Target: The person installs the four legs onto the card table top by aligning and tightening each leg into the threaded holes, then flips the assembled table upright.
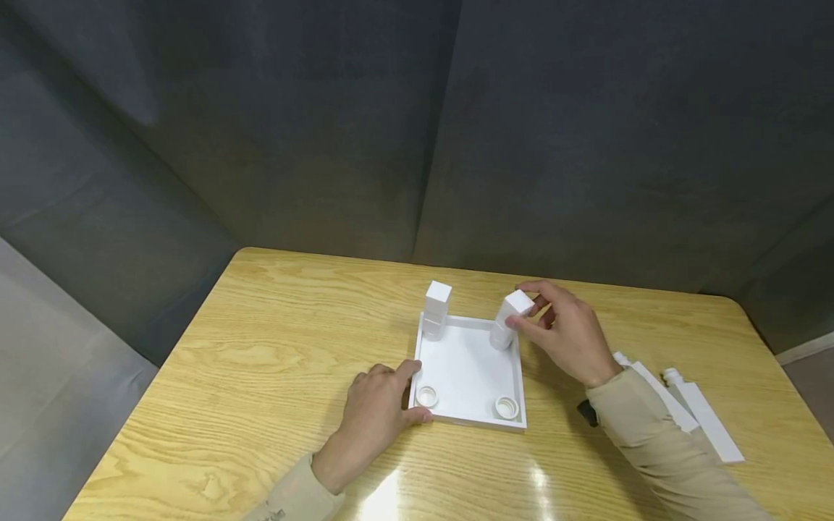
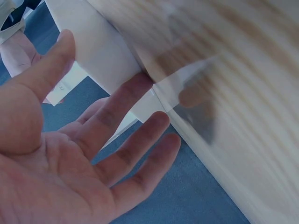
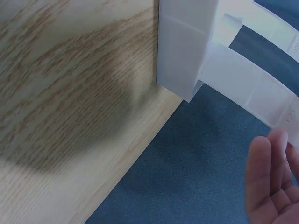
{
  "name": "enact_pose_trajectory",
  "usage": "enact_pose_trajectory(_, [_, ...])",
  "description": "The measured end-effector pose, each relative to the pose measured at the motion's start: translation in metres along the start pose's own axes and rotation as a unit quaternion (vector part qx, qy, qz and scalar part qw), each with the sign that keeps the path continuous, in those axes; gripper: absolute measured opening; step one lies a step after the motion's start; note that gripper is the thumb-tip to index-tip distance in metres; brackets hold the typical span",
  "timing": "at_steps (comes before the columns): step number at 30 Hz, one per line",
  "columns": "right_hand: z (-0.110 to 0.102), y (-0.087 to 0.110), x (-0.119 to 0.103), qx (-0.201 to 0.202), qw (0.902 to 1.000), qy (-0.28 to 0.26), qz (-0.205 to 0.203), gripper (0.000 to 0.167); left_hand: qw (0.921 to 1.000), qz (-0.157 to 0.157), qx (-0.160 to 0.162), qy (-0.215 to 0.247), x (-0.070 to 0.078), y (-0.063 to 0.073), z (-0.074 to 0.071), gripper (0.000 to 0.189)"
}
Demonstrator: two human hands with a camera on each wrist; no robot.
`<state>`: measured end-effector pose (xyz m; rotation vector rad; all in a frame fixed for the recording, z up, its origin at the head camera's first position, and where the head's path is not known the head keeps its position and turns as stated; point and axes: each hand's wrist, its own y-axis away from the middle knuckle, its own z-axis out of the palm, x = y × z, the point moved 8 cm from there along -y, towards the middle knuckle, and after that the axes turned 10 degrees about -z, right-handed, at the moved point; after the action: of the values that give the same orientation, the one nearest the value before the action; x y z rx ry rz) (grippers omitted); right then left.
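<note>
A white square panel with a raised rim (image 1: 469, 373) lies flat on the wooden table. At its far left corner a square white leg (image 1: 437, 307) stands upright. My right hand (image 1: 568, 334) grips a second leg (image 1: 510, 322) near its top, thumb on the near side. This leg stands at the far right corner, leaning slightly right. Round sockets (image 1: 426, 396) show at the two near corners. Around the near left corner, my left hand (image 1: 374, 409) touches the rim with index finger and thumb. In the left wrist view, its fingers (image 2: 126, 107) are spread and nearly straight.
Two loose white legs with threaded ends lie on the table at the right, one (image 1: 710, 423) beside the other (image 1: 661, 394), partly behind the right sleeve (image 1: 651, 434). A dark curtain (image 1: 417, 130) hangs behind the table's far edge.
</note>
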<state>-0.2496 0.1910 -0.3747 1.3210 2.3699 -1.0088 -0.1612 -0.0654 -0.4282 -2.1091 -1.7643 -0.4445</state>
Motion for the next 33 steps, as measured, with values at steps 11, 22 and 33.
enact_pose_trajectory(11, [-0.0023,0.0010,0.0000,0.008,0.9999,-0.011,0.000,0.051,1.0000,0.000,0.002,-0.002,0.0002,-0.0006,-0.0008,0.076])
enact_pose_trajectory(22, [-0.0024,0.0012,0.0021,0.007,0.9998,-0.018,0.000,0.051,1.0000,-0.007,-0.003,0.000,-0.0006,-0.0010,-0.0006,0.076])
enact_pose_trajectory(33, [-0.0006,0.0011,0.0034,0.009,0.9993,-0.036,-0.007,0.049,0.9998,-0.017,-0.010,0.005,-0.0012,-0.0011,-0.0001,0.076])
